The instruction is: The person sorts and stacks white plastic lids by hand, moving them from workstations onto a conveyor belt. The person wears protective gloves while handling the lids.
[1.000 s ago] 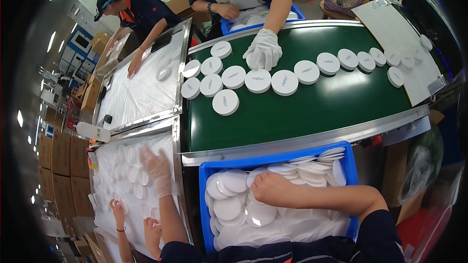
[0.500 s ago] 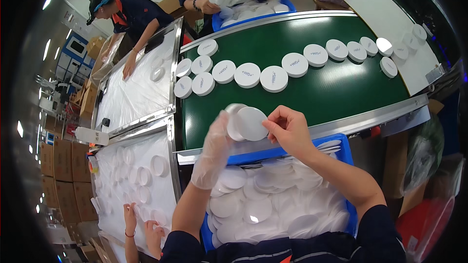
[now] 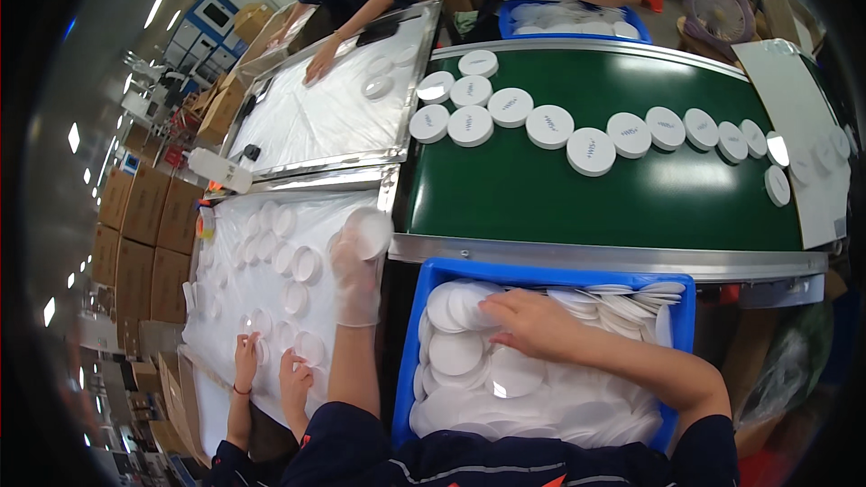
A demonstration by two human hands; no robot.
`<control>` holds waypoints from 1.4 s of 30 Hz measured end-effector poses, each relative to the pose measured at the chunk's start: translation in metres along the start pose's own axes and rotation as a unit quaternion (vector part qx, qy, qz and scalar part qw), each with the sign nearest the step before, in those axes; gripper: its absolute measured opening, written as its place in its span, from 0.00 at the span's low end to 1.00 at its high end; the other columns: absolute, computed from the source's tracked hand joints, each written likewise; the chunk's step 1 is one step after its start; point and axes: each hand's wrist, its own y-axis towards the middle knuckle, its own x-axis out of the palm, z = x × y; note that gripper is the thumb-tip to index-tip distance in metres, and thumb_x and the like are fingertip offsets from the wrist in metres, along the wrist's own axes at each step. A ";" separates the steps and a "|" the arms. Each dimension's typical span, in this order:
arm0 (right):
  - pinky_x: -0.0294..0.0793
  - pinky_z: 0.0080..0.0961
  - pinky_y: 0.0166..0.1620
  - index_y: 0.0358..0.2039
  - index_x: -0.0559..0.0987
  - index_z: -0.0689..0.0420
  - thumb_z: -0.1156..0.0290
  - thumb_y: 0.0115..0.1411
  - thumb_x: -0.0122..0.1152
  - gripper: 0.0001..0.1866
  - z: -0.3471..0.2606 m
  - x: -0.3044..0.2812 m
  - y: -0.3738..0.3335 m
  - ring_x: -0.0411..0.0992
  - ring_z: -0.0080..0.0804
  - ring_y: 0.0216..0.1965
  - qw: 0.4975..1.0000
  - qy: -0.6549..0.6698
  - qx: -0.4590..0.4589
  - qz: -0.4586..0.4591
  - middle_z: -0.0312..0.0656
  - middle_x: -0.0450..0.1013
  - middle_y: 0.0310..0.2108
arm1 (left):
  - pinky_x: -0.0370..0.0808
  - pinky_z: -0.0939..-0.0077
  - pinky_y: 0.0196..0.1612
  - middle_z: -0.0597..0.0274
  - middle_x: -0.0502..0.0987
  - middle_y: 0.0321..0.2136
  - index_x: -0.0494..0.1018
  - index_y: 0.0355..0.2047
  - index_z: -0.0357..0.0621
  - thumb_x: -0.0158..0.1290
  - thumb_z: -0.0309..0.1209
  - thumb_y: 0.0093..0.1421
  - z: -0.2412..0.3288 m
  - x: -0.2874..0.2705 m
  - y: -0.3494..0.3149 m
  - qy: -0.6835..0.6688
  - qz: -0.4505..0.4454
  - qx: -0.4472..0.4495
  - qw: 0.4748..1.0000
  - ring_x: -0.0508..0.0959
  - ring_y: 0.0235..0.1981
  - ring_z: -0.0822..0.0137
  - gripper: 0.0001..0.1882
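A clear cap [image 3: 368,231] is gripped in the gloved left hand [image 3: 354,269] at 9 o'clock of the belt [image 3: 577,198]. White discs [image 3: 456,352] in the blue bin [image 3: 541,275] are pressed by the flattened bare right hand [image 3: 532,323], at 3 o'clock of the left.

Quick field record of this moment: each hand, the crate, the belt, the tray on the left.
left hand: gloved, holds a clear round lid over the steel tray
right hand: bare, in the blue crate, on white discs
green belt: a line of white caps
steel tray: clear lids in rows; another person's hands at its near end
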 end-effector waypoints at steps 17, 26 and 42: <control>0.71 0.28 0.38 0.32 0.71 0.66 0.77 0.45 0.50 0.12 0.015 0.026 0.012 0.68 0.39 0.37 0.993 -0.083 -0.026 -0.078 0.48 0.70 0.35 | 0.60 0.64 0.52 0.47 0.68 0.43 0.63 0.46 0.36 0.54 0.34 0.48 -0.003 0.086 0.034 0.521 -0.171 0.383 0.744 0.65 0.48 0.52 0.26; 0.72 0.32 0.32 0.25 0.70 0.62 0.76 0.45 0.50 0.05 -0.005 -0.012 0.022 0.72 0.42 0.29 0.992 -0.090 0.050 -0.067 0.44 0.70 0.23 | 0.61 0.61 0.50 0.45 0.64 0.39 0.53 0.53 0.36 0.55 0.43 0.43 -0.026 0.180 0.071 0.662 -0.229 0.322 0.637 0.63 0.45 0.47 0.40; 0.67 0.34 0.27 0.19 0.68 0.60 0.70 0.50 0.56 0.10 -0.002 -0.060 -0.003 0.69 0.45 0.22 0.940 -0.016 0.248 0.236 0.46 0.69 0.18 | 0.70 0.78 0.37 0.61 0.73 0.33 0.70 0.37 0.38 0.48 0.34 0.57 -0.029 0.131 -0.111 0.054 -0.214 -0.090 0.971 0.73 0.34 0.72 0.13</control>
